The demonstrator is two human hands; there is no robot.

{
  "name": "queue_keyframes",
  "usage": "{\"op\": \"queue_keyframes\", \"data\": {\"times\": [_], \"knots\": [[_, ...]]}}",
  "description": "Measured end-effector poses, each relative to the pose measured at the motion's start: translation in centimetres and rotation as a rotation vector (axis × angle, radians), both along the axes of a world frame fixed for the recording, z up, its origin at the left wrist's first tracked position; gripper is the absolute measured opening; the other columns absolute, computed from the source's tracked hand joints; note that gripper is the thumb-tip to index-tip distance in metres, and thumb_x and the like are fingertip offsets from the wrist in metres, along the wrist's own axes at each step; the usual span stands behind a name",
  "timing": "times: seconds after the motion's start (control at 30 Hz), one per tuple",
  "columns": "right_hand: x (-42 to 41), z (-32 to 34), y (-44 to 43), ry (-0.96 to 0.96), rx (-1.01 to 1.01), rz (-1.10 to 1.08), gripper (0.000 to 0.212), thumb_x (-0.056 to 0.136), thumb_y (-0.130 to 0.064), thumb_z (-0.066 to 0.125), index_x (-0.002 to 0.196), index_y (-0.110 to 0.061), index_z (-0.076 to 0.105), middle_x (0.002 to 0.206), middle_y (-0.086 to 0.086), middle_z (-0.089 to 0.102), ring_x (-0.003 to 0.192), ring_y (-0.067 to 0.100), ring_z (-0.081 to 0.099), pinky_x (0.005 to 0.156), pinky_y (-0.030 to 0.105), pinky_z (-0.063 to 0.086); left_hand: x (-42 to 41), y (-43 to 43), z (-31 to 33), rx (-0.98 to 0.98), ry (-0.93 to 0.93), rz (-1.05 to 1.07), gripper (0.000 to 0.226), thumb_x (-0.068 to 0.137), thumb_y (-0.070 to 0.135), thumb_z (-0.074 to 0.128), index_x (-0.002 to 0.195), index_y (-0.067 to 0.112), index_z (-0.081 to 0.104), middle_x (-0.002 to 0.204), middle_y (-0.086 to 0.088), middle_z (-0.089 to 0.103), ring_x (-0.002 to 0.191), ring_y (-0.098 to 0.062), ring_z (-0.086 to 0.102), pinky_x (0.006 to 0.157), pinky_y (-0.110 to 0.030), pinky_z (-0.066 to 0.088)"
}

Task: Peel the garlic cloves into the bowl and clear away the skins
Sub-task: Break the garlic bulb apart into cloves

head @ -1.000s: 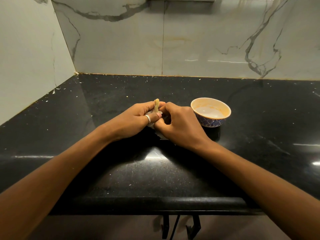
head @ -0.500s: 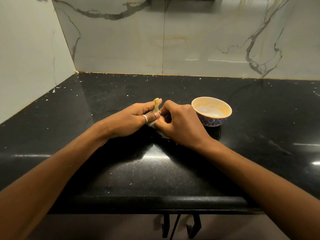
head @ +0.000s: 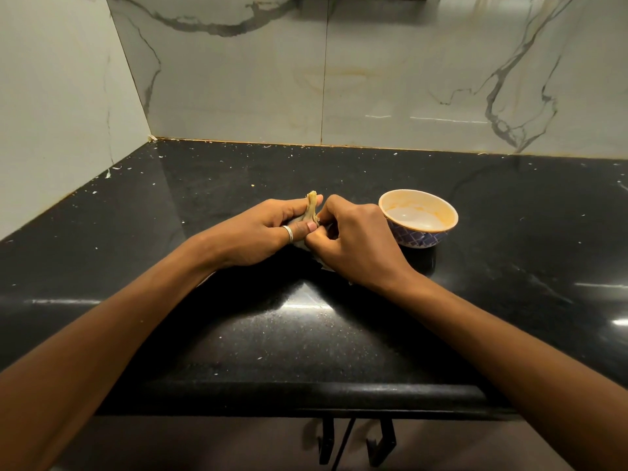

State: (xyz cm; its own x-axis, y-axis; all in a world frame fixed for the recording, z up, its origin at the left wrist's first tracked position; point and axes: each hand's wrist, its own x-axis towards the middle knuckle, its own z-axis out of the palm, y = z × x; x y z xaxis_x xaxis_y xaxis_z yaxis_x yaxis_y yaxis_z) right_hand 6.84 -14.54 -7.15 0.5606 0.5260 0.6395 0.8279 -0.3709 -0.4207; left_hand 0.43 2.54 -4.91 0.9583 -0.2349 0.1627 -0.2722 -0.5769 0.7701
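I see the left hand [head: 258, 232] curled around a pale, papery garlic head with a dry tan stalk [head: 311, 212]. The thumb and fingers clamp its lower part, and the stalk points up between both hands. A silver ring [head: 289, 232] sits on one left finger. The right hand [head: 360, 243] is curled tightly, its fingertips pinching the garlic's right side, touching the left hand. A pale scrap of garlic skin [head: 323, 265] shows under the right hand, on the speckled black polished stone countertop [head: 306, 334]. The small round ceramic bowl, blue lattice pattern outside and cream inside [head: 418, 240], stands on the countertop just beside the right hand. I cannot tell what it contains. White-grey veined marble wall panels [head: 373, 79] stand behind the countertop.
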Motion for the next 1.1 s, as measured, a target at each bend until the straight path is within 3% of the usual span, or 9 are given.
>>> {"op": "queue_keyframes", "data": {"times": [0.23, 0.37, 0.43, 0.5, 0.57, 0.67, 0.8, 0.9, 1.1], "knots": [[-0.1, -0.3, -0.2, -0.050, 0.019, 0.029, 0.016, 0.086, -0.028, 0.071, 0.094, -0.015, 0.068, 0.078, 0.003, 0.071, 0.069, 0.024, 0.064, 0.063, 0.041, 0.052, 0.0, 0.2, -0.1, -0.024, 0.019, 0.022, 0.022, 0.105, 0.014, 0.049, 0.119, 0.003, 0.063, 0.110, -0.017, 0.066, 0.099, -0.005, 0.060, 0.092, -0.019, 0.048], [0.0, -0.6, -0.2, -0.109, 0.013, 0.017, 0.017, 0.085, -0.029, 0.068, 0.095, -0.015, 0.068, 0.088, 0.006, 0.070, 0.077, 0.027, 0.065, 0.068, 0.045, 0.054, 0.2, 0.3, -0.3, -0.013, 0.036, 0.043, 0.023, 0.105, 0.015, 0.051, 0.121, 0.025, 0.063, 0.103, 0.025, 0.066, 0.105, 0.009, 0.057, 0.102, -0.016, 0.039], [0.2, -0.7, -0.3, -0.110, 0.007, 0.007, 0.017, 0.085, -0.028, 0.068, 0.092, -0.013, 0.069, 0.088, 0.007, 0.071, 0.077, 0.028, 0.066, 0.068, 0.046, 0.055, 0.2, 0.4, -0.3, -0.013, 0.029, 0.046, 0.021, 0.105, 0.014, 0.050, 0.120, 0.018, 0.065, 0.106, 0.021, 0.067, 0.105, 0.008, 0.057, 0.099, -0.014, 0.040], [0.4, -0.7, -0.4, -0.110, -0.002, -0.002, 0.016, 0.087, -0.027, 0.068, 0.090, -0.011, 0.070, 0.087, 0.006, 0.072, 0.076, 0.027, 0.066, 0.068, 0.045, 0.055, 0.3, 0.4, -0.4, -0.015, 0.023, 0.047, 0.028, 0.105, 0.014, 0.050, 0.129, 0.010, 0.062, 0.126, 0.012, 0.064, 0.120, 0.006, 0.054, 0.105, -0.014, 0.037], [0.6, -0.7, -0.5, -0.115, -0.014, 0.002, 0.018, 0.088, -0.027, 0.066, 0.089, -0.010, 0.072, 0.086, 0.006, 0.073, 0.075, 0.025, 0.067, 0.068, 0.044, 0.055, 0.2, 0.3, -0.4, -0.005, 0.019, 0.048, 0.035, 0.104, 0.015, 0.050, 0.139, 0.013, 0.056, 0.142, 0.018, 0.052, 0.134, 0.013, 0.040, 0.112, -0.009, 0.028], [0.8, -0.3, -0.6, -0.129, -0.027, 0.019, 0.022, 0.090, -0.028, 0.063, 0.088, -0.009, 0.074, 0.082, 0.007, 0.074, 0.071, 0.023, 0.067, 0.067, 0.043, 0.054, 0.4, 0.5, -0.5, -0.001, 0.016, 0.032, 0.034, 0.104, 0.013, 0.049, 0.137, 0.009, 0.057, 0.133, 0.031, 0.047, 0.126, 0.028, 0.034, 0.105, 0.001, 0.025], [0.8, 0.2, -0.7, -0.162, -0.051, 0.029, 0.019, 0.090, -0.025, 0.065, 0.087, -0.009, 0.075, 0.080, 0.006, 0.074, 0.069, 0.021, 0.067, 0.065, 0.041, 0.055, 0.4, 0.6, -0.4, 0.009, -0.003, 0.016, 0.033, 0.105, 0.014, 0.049, 0.135, 0.006, 0.059, 0.143, 0.014, 0.053, 0.131, 0.018, 0.039, 0.110, -0.007, 0.028], [0.5, 0.3, -0.4, -0.179, -0.041, -0.001, 0.014, 0.088, -0.022, 0.068, 0.086, -0.010, 0.074, 0.078, 0.007, 0.074, 0.068, 0.023, 0.067, 0.063, 0.042, 0.055, 0.3, 0.5, -0.3, -0.010, -0.006, 0.019, 0.027, 0.105, 0.014, 0.049, 0.125, 0.005, 0.064, 0.124, -0.006, 0.068, 0.119, -0.008, 0.061, 0.106, -0.021, 0.044], [0.6, -0.2, -0.2, -0.136, -0.035, -0.058, 0.020, 0.090, -0.027, 0.068, 0.083, -0.008, 0.069, 0.082, 0.008, 0.073, 0.070, 0.024, 0.066, 0.065, 0.043, 0.054, -0.1, 0.1, -0.1, -0.037, -0.015, 0.025, 0.025, 0.105, 0.013, 0.049, 0.122, 0.008, 0.066, 0.117, -0.012, 0.070, 0.109, -0.016, 0.066, 0.103, -0.028, 0.049]]}}
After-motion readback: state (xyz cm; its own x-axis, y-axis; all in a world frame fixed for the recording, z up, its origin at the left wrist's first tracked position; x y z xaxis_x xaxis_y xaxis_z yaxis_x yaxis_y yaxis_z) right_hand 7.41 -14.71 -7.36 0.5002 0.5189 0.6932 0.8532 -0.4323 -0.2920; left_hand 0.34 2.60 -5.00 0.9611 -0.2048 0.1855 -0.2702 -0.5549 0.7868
